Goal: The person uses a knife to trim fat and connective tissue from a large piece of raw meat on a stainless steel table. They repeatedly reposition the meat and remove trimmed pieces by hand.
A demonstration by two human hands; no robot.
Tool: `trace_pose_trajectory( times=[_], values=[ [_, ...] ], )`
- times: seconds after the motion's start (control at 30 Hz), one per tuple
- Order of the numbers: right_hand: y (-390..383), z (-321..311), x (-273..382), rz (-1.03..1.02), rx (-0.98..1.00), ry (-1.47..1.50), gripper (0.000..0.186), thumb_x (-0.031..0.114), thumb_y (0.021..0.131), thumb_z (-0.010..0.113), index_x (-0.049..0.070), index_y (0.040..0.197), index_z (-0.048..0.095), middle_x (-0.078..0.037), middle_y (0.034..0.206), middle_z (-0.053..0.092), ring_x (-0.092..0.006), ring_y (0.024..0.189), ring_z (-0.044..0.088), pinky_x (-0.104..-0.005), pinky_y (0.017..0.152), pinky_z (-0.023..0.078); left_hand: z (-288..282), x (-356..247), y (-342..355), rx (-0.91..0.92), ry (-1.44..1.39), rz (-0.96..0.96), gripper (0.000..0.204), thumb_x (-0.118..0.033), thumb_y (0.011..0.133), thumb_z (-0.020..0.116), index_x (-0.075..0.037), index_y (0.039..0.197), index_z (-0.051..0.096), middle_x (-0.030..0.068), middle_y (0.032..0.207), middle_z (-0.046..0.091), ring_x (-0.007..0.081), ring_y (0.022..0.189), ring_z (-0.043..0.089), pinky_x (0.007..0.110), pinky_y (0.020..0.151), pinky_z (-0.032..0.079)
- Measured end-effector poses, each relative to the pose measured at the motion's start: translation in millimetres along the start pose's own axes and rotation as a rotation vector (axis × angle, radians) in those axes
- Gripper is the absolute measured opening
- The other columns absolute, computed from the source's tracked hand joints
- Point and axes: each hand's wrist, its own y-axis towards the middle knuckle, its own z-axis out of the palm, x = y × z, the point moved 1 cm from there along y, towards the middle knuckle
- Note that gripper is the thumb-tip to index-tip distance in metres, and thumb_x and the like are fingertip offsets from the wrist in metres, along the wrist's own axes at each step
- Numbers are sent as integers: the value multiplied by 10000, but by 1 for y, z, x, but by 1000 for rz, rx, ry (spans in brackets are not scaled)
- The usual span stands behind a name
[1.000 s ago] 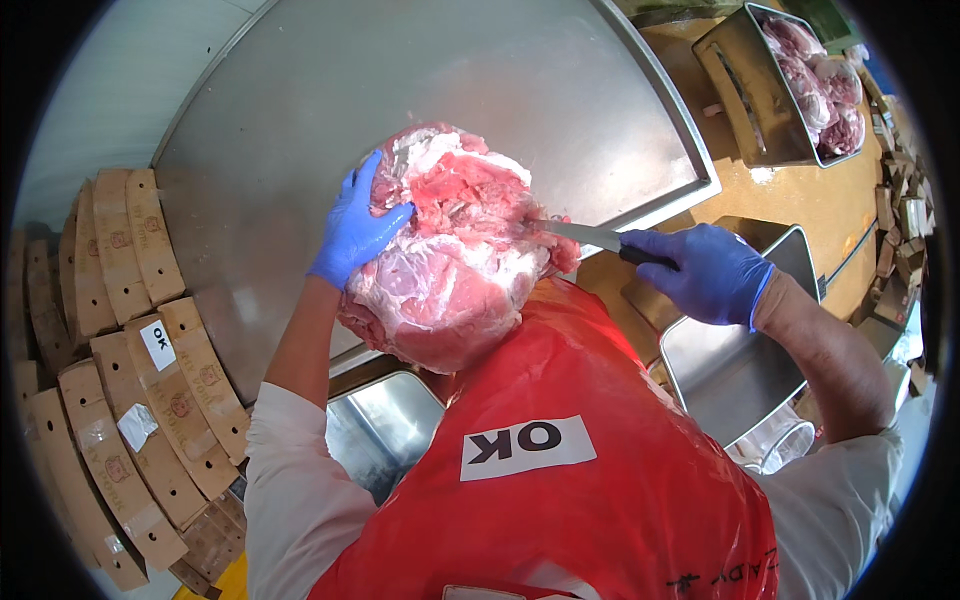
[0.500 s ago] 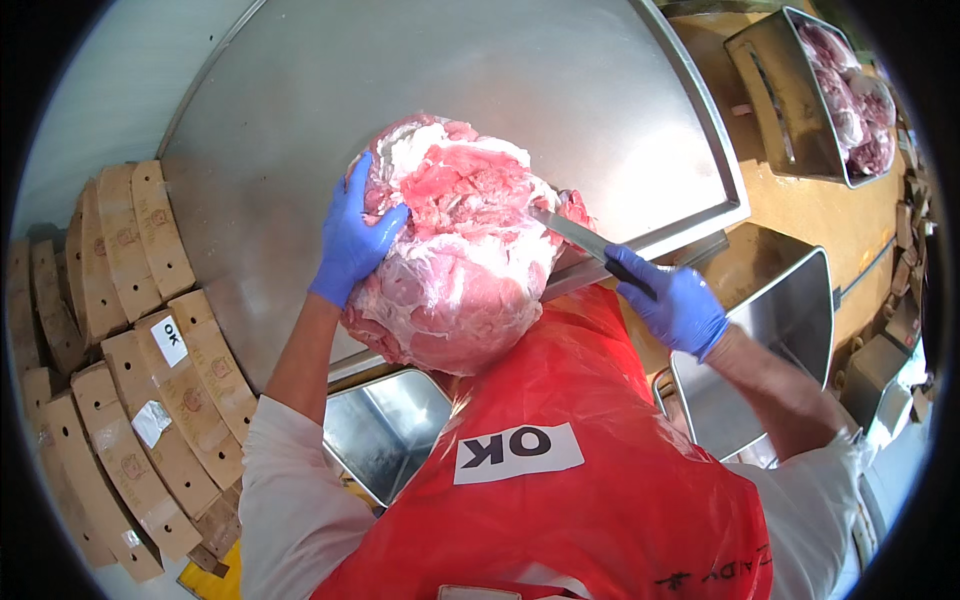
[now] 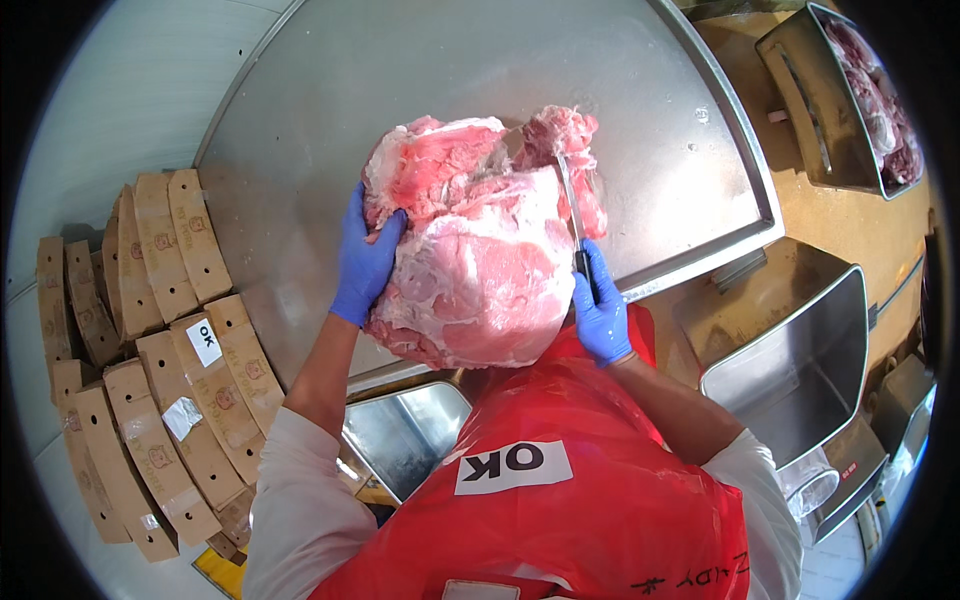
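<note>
Knife in your right hand, fingers curled tight round black handle; blade extends forward from fingertips against small meat piece. Large meat cut left of those fingers, on steel table. Your left hand holds its left edge, thumb and partly hidden fingers moderately apart around it. Metal bin right of your right fingers.

Black-lettered white patch and handwriting on red apron, similar label and printing on brown cartons

Metal table (grey, slightly shiny): large raw meat piece on top.
</note>
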Motion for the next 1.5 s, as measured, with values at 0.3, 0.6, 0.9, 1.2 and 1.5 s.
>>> trace_pose_trajectory(
  times=[0.3, 0.6, 0.9, 1.2, 1.5],
  values=[
    [18, -9, 101, 637, 2, 441, 545, 398, 1163, 574, 203, 1664, 483, -10, 650, 498, -119, 405, 348, -300, 389, 308, -1, -1, -2, 32, -117, -15, 842, -262, 1035, 779, 49, 1677, 334, 221, 1609, 518, 286, 1441, 561, 403, 1204, 471],
    [57, -86, 103, 829, 177, 553, 287, 450, 1151, 576, 248, 1342, 646, 1, 703, 542, -109, 415, 350, -286, 407, 289, -11, 16, 13, 91, -47, -3, 836, -245, 1039, 774, 7, 1698, 326, 191, 1630, 507, 272, 1454, 551, 403, 1209, 467],
    [45, -196, 149, 581, -10, 44, 471, 359, 1148, 607, 167, 1576, 575, -31, 612, 535, -117, 390, 394, -285, 383, 296, -19, 27, 25, 176, -27, 17, 856, -176, 1038, 748, -28, 1731, 268, 178, 1680, 458, 270, 1515, 487, 399, 1251, 419],
    [154, -182, 108, -33, 102, -1184, 552, 306, 1040, 702, 248, 1579, 595, -231, 1095, 751, -428, 1000, 753, -510, 869, 589, -21, 0, 35, 289, 81, 76, 880, -78, 1012, 719, -29, 1743, 232, 158, 1750, 358, 265, 1582, 402, 410, 1307, 341],
    [166, -39, 102, -425, 224, -494, 316, 138, 923, 785, 95, 1237, 773, -192, 1150, 740, -394, 968, 738, -495, 869, 596, -23, 2, 44, 342, 93, 102, 932, -43, 965, 708, -25, 1750, 206, 169, 1780, 320, 261, 1621, 350, 407, 1323, 311]
  ],
)
